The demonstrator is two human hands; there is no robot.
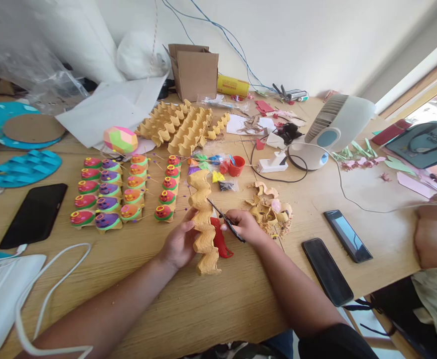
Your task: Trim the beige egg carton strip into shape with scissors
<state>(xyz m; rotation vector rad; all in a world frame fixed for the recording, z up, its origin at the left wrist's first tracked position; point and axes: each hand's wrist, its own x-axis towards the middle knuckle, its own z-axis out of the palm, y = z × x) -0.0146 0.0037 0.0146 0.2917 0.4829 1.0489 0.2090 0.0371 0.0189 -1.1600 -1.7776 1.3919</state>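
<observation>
A wavy, tan, moulded-pulp egg-carton strip (pixel 202 219) is gripped above the wood-grained table (pixel 203 309) by the left hand (pixel 180 243), slim black scissors (pixel 233 229) by the right hand (pixel 246 225); cleaner cutting is probably obtained with pulp steadied close to the blade line.

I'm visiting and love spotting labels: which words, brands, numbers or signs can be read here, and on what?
"NOOP", as best I can tell, on the teal case; the line beneath it is too unclear to read.
Red print on the yellow roll: too small and blurred to read.
I can make out no other text.
</observation>
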